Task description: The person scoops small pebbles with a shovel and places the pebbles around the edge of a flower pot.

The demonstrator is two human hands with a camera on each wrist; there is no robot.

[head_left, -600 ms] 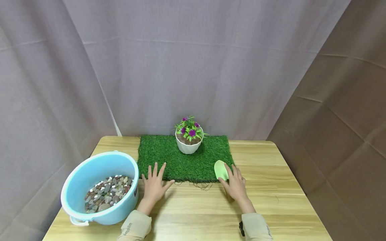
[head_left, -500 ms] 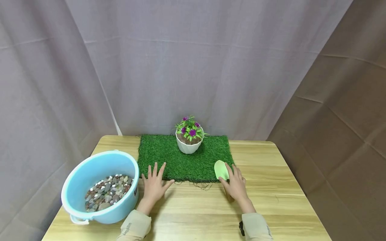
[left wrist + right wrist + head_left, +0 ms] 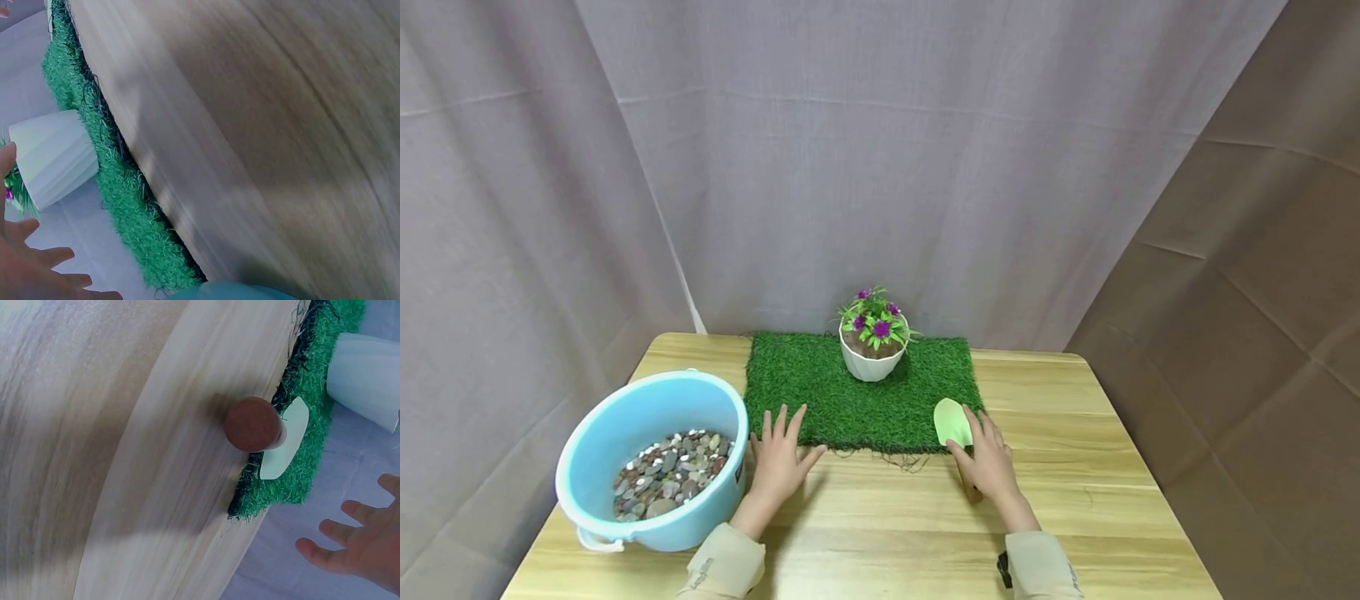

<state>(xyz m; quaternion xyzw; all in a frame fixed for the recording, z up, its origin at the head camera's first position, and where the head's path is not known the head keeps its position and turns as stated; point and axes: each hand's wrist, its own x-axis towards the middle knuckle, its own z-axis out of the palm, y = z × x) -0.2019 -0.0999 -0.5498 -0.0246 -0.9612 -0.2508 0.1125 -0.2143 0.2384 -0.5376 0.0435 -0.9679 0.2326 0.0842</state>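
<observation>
My left hand (image 3: 777,469), fingers spread, hovers between the basin and the front edge of the grass mat, holding nothing. Over a small trowel (image 3: 951,421) is my right hand (image 3: 990,467), its fingers parted. The trowel has a pale green blade on the mat's front right corner and a brown wooden handle (image 3: 253,424) pointing toward me. In the right wrist view the hand is apart from that handle. A light blue basin (image 3: 574,454) with several pebbles (image 3: 673,471) in it stands beside the left hand.
A white flowerpot (image 3: 870,367) with purple flowers (image 3: 882,329) stands on the green grass mat (image 3: 790,375) at the back. Wooden tabletop (image 3: 880,533) extends in front of the mat. Grey curtains (image 3: 925,167) hang behind the table, and brown cloth (image 3: 1247,333) hangs on the right.
My left hand has shifted slightly left, toward the basin. The right hand stays over the trowel, and the head view has turned a little.
</observation>
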